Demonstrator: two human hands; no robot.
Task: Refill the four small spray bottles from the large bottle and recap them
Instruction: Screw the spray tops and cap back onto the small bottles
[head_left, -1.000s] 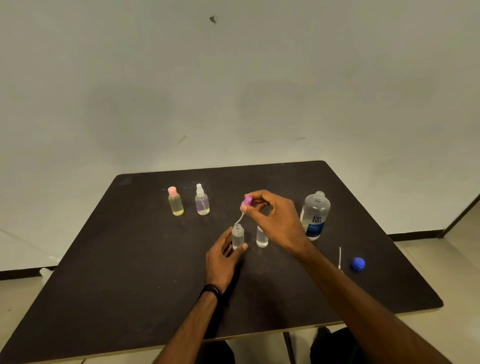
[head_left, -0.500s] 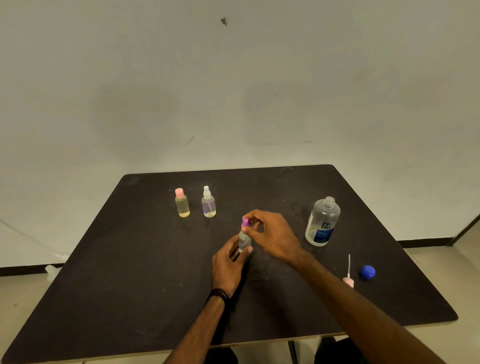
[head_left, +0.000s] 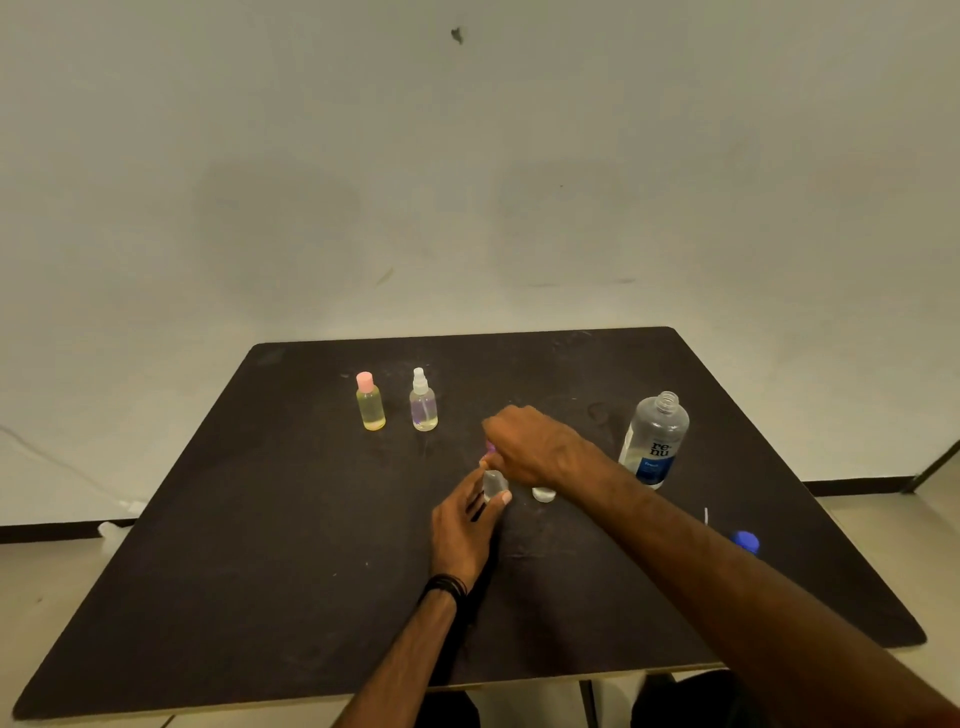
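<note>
Left hand (head_left: 465, 525) grips a small clear plastic bottle (head_left: 494, 484) upright on the matte black table (head_left: 260, 545), well left of the large ribbed-neck bottle (head_left: 655, 439). Right hand (head_left: 530, 444) pinches its purple cap (head_left: 489, 448) (mostly hidden) on top.

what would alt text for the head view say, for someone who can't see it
A person's left hand holds a small clear bottle on a dark table while the right hand grips its purple cap on top. Behind stand two capped small bottles; the uncapped large bottle and a blue cap are to the right.
</note>
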